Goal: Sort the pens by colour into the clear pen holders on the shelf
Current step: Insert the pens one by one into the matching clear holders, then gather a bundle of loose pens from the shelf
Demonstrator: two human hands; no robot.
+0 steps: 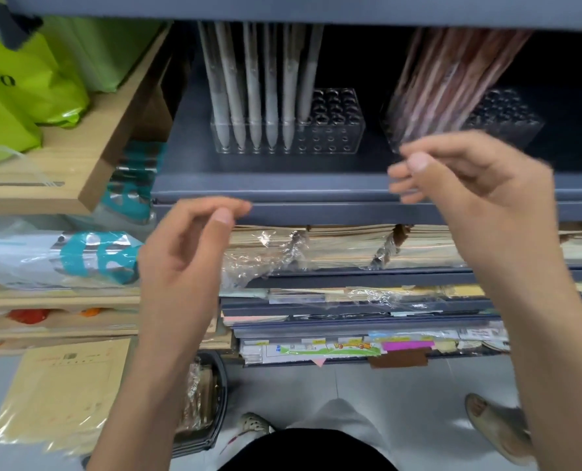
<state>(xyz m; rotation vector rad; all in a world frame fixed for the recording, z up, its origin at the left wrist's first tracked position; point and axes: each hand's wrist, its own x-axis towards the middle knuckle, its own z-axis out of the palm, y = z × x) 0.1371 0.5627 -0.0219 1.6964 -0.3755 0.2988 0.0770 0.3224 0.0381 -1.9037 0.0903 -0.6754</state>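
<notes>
The pale grey-white pens point(255, 96) stand upright in rows at the left end of one clear holder point(330, 130), tips down in its holes; the right part of that block is unfilled. The pinkish-red pens point(446, 83) lean as a bunch in a second clear holder point(507, 120) further right, which also has bare holes on its right side. Both holders sit back from the front edge of the dark shelf point(283, 188) - one colour per block, as I read it.

I see no pen in either hand. The left hand point(187, 246) hovers just below the shelf's front edge, fingers loosely curled with nothing in them. The right hand point(470, 185) is raised in front of the pink holder, blurred, thumb close to forefinger, and I can make out nothing between them.

Under the shelf lie stacked paper pads point(351, 246) in torn plastic wrap.

Writing is scarce - the green bag point(27, 79) at the upper left shows only "lo" in dark letters. I can read no mark on the pens.
</notes>
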